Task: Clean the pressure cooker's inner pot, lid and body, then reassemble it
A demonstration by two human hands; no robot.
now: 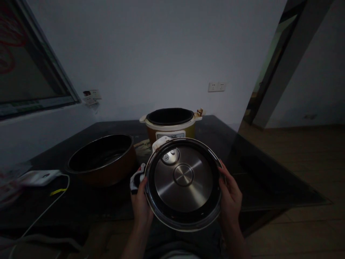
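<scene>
"One lid (183, 180), where?"

"Over the table's (229, 144) near edge; left hand (141, 201) and right hand (231, 194), half closed, grip its rim (underside showing)."

"Done so far?"

"It is off; cooker (172, 127) near far edge stands uncovered, pot (113, 171) apart, toward left edge."

Lid (183, 190): smooth, shiny, brushed-looking metal, glossy dark ring (185, 217); pot (120, 171) toward table's (258, 172) left edge: smooth inside, faint sheen; cooker (191, 130) near back edge: plastic-looking handles (143, 119); tabletop smooth.
</scene>
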